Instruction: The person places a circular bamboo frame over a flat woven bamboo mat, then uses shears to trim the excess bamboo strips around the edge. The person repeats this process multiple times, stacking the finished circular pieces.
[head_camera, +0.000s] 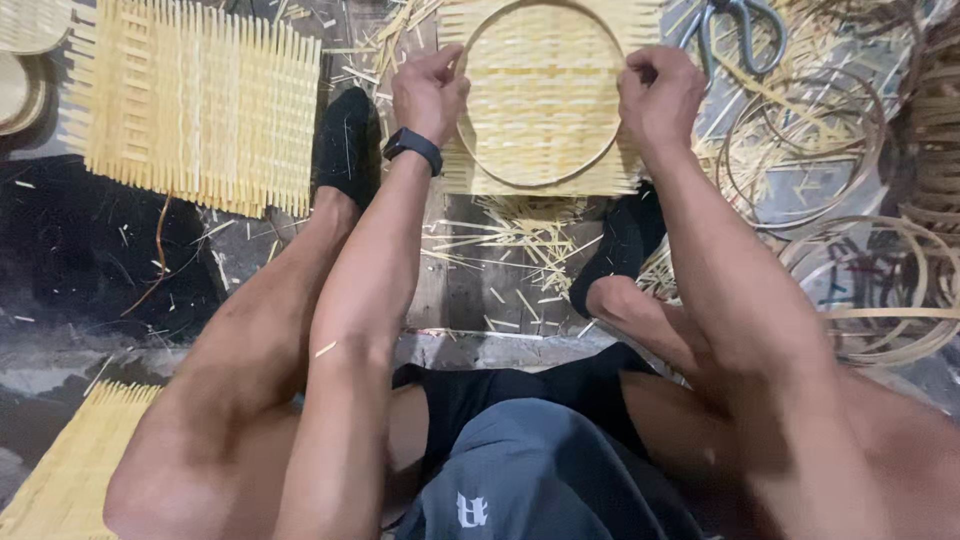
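A square mat of woven bamboo strips (540, 110) lies on the floor between my feet, with a round bamboo hoop (470, 165) laid on top of it. My left hand (430, 90), a black watch on its wrist, grips the hoop's left side. Across from it, my right hand (660, 95) is closed on the hoop's right side, pressing it against the mat. Both feet wear black socks (345, 145).
A second woven mat (200, 100) lies at the upper left and another (60, 470) at the lower left. Metal shears (735, 35) rest at the top right. Loose bamboo hoops (870, 290) pile up on the right. Bamboo scraps litter the floor.
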